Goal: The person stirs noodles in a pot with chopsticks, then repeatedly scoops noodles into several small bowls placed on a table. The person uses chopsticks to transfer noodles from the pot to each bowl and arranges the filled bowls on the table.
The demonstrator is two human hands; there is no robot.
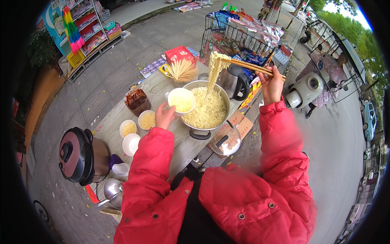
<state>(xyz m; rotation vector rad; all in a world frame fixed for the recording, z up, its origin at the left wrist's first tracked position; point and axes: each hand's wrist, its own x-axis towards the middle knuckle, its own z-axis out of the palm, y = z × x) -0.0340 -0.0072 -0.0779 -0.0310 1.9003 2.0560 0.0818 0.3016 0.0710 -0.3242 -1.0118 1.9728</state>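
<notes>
My left hand grips a white paper cup with some noodles inside, held tilted beside a large metal pot. Wooden chopsticks are in my right hand, raised beyond the pot's right rim. Their tips pinch a hanging bundle of noodles, which reaches down to the noodles filling the pot. Near my left wrist stand two paper cups with crumbly yellowish contents and a white cup. Behind them is a jar of dark red sauce.
An electric pressure cooker stands left; a metal bowl with a ladle is below it. Wooden sticks, a red box and a kettle are behind the pot. A glass lid lies right. A person sits by a scooter.
</notes>
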